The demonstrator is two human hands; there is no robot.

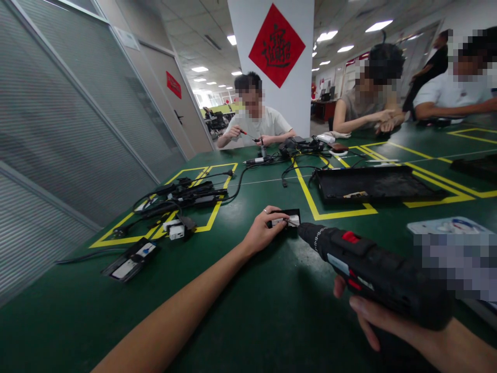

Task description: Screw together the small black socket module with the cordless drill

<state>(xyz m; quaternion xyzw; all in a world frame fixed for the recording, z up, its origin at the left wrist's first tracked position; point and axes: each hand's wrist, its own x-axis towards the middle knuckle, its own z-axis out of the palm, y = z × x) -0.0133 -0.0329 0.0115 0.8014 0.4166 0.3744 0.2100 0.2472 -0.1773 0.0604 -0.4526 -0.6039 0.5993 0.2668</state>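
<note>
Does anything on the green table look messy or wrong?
Yes, a little: the black cords on the left lie in a tangle, and one strays outside the yellow tape, so they look messy. I can't see anything spilled or broken.

on the white pillar (298,93) hangs a red diamond sign (277,44); left of the pillar stands a grey door (165,103); in front of the pillar sits a person (258,119) in a pale shirt.

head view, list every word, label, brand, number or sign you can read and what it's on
"招财进宝", apparently, merged into one character: red diamond sign on white pillar.
Drill collar: numbers too small to read surely.
Drill body: white lettering too blurred.
Small red sign on door: too blurred.
</note>
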